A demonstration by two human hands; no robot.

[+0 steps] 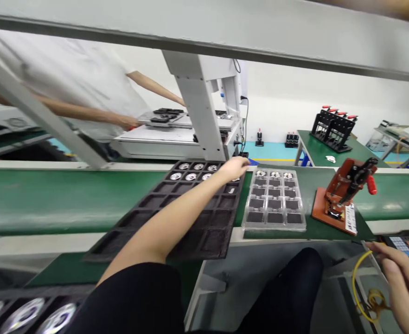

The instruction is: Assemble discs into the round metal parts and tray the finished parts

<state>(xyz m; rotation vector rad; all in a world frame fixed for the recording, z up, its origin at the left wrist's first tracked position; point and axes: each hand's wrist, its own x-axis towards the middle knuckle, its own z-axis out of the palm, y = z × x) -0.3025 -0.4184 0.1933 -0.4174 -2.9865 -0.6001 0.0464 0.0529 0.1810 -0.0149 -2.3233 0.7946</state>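
Observation:
My left hand [237, 168] reaches over the far right corner of a black foam tray [162, 201]; its fingers are curled together, and anything in them is hidden. Round silvery discs [191, 177] fill pockets in the tray's two far rows, one partly under this hand. To its right lies a clear plastic tray [274, 227] with three similar parts [275, 175] along its far row. At the lower right my right hand [404, 283] has thumb and forefinger apart. A thin yellow loop [354, 278] passes by its fingertips; I see no clear grip on it.
A brown toggle-clamp fixture [335, 197] with a red handle stands right of the clear tray. A phone-like screen [408, 245] lies beyond my right hand. More discs [23, 315] sit at lower left. Across the green belt [68, 199], a co-worker's arm [96, 115] reaches toward a white machine [159, 144].

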